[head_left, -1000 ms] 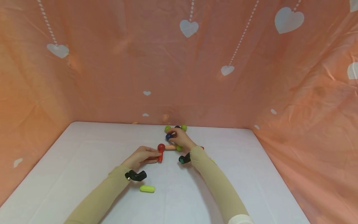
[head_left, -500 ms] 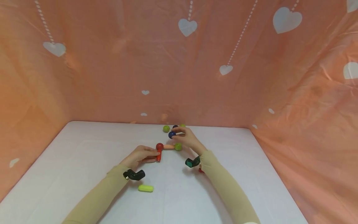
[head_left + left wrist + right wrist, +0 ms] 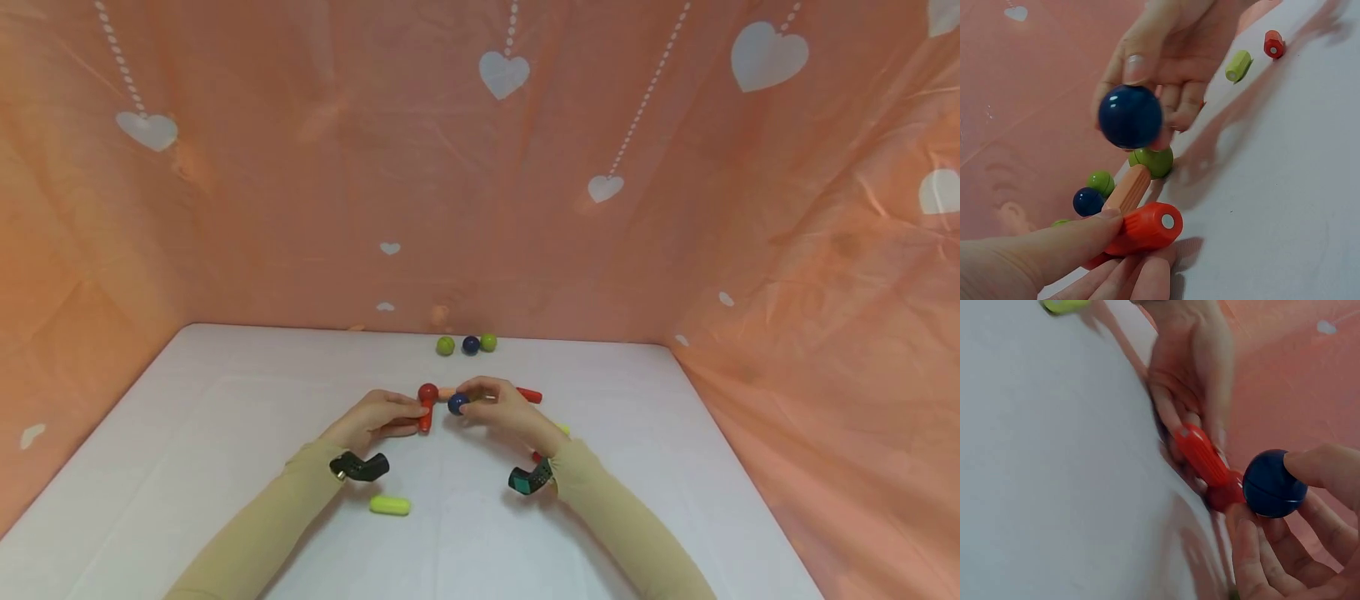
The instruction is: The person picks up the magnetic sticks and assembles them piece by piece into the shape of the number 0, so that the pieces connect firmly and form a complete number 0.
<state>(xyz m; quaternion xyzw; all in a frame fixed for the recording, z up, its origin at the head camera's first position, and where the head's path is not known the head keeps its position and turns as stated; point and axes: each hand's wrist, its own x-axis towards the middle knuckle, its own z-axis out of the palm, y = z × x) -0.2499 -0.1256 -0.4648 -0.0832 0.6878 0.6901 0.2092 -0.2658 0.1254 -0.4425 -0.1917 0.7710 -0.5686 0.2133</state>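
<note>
My left hand pinches a red ribbed rod between thumb and fingers, a pale disc showing in its end. At the rod's far end sits a red ball. From that ball a peach rod runs right to a green ball, partly hidden in the head view by my right hand. The right hand holds a dark blue ball by thumb and fingertips. This ball is just right of the red rod, and in the left wrist view a gap separates them.
Along the table's back edge lie a green ball, a blue ball and another green ball. A yellow-green rod lies near the left forearm. Red rods and a second yellow-green rod lie around the right hand.
My right hand has brought the blue ball from near the back row toward me, down beside the peach rod. The left hand stays on the red rod.
</note>
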